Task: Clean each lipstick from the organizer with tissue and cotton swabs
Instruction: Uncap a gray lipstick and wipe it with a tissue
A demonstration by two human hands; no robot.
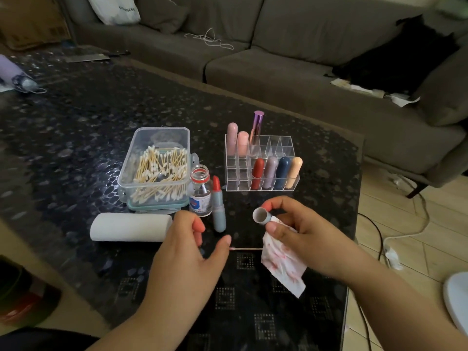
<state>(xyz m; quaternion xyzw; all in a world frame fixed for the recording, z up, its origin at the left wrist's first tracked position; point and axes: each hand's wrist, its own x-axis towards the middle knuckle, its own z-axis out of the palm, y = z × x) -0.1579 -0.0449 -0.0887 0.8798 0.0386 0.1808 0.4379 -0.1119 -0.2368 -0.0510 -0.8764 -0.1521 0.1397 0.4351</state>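
Note:
My right hand (304,231) pinches a grey-blue lipstick cap (260,216) between thumb and forefinger, its open end facing me, and also holds a red-stained tissue (283,264) that hangs below. The uncapped lipstick (218,211), a red bullet in a grey-blue case, stands on the table left of the cap. My left hand (187,252) hovers with relaxed fingers and holds nothing; its thumb tip is close to one end of a cotton swab (247,249) lying on the table. The clear organizer (283,145) holds several capped lipsticks.
A clear box of cotton swabs (157,168) stands open at the left, with a small open glass bottle (201,192) beside it and a white tissue roll (131,227) in front. The dark table's right edge (354,224) is near; a grey sofa is beyond.

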